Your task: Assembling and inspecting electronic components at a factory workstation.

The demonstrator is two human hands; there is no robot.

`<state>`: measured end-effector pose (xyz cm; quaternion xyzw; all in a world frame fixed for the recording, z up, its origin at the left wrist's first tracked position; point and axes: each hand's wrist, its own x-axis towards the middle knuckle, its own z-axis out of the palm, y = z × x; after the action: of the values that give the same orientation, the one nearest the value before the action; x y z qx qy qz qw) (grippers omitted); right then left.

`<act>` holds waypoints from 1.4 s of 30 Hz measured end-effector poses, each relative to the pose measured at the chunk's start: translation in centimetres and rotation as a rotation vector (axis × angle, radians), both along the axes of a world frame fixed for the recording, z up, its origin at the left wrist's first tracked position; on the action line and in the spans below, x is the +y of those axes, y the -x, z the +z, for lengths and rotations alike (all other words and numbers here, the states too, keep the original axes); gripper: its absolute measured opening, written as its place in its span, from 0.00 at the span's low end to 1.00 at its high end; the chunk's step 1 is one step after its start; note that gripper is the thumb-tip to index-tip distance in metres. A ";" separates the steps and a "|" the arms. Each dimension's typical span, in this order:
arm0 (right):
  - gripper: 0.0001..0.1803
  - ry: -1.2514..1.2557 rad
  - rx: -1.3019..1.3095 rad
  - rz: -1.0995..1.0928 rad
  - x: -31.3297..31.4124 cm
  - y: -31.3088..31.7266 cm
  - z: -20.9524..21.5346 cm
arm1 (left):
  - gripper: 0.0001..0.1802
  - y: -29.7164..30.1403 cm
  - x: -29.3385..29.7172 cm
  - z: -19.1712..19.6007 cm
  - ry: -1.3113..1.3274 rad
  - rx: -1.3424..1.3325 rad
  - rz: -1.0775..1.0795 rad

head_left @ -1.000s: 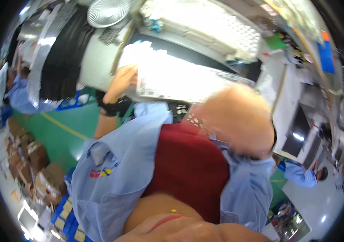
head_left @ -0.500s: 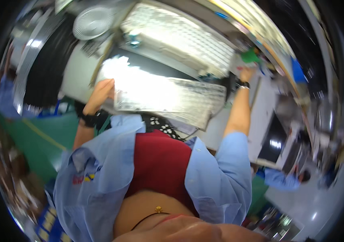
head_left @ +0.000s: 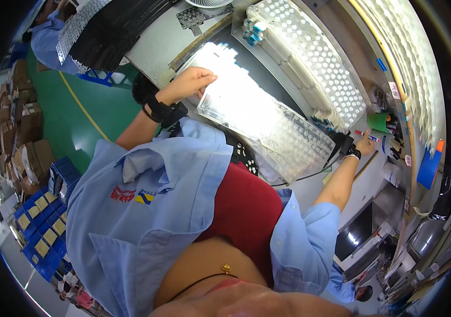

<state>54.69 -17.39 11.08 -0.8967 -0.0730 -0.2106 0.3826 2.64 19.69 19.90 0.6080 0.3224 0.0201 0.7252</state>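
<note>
A clear plastic blister tray [head_left: 302, 140] lies across the bench in front of me, its left part washed out by glare. Over its left end is my left hand [head_left: 193, 83], fingers drawn together in a pinch; whatever they hold, if anything, is not visible. Beyond the tray's right end, my right hand [head_left: 364, 147] has its fingers closed at a red-and-white marker pen [head_left: 369, 137]. A black band circles each wrist.
Stacked clear trays [head_left: 310, 58] stand behind, with small blue-green pieces [head_left: 254, 33] at their left end. A green object [head_left: 378, 122] sits near the marker. Dark sheets [head_left: 114, 37] are piled at far left. A black cable [head_left: 310, 177] runs by the tray's right end.
The view has turned, so the bench sits further right and tilted. My left hand has moved from the tray's left edge to over its surface. My right hand stays near the marker.
</note>
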 end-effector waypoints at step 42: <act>0.09 -0.549 0.886 1.163 19.5 38.1 12.2 | 0.21 2.2 -1.8 1.5 0.235 -0.086 0.029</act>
<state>16.60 2.12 23.30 -0.5879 -0.3169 0.3911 0.6333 0.47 17.87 21.39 0.5129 0.2997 0.0187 0.8042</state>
